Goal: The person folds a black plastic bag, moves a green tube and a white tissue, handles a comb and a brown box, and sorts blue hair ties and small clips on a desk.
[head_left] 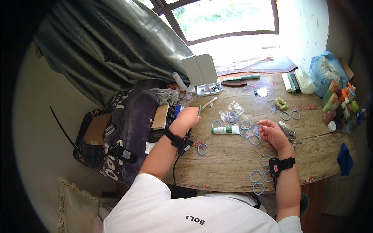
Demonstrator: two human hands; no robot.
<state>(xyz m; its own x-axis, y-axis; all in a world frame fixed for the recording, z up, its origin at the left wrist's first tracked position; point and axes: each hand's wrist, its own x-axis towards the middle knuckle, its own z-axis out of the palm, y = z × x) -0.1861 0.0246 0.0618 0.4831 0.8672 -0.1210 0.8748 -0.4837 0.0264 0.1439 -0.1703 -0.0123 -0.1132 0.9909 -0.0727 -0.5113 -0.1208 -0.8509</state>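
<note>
My left hand (189,116) is closed at the left side of the wooden table, pinching a light blue hair tie (199,110) seen almost edge-on. On the right, my right hand (272,133) has its fingers curled around a small clear plastic piece (255,126), whose kind is hard to make out. Just below those fingers lies a blue hair tie (255,140). A white and green tube (225,130) rests between the hands, with stacked blue hair ties (232,117) and crumpled clear wrapping (235,107) behind it. Another hair tie (202,149) lies near my left wrist.
Several hair ties (255,176) lie by the near edge. Keys (290,134) sit beside my right hand. A folding mirror (201,70), combs (241,78) and a green scrunchie (280,103) stand or lie farther back. Bottles (342,103) crowd the right; notebooks (160,116) the left.
</note>
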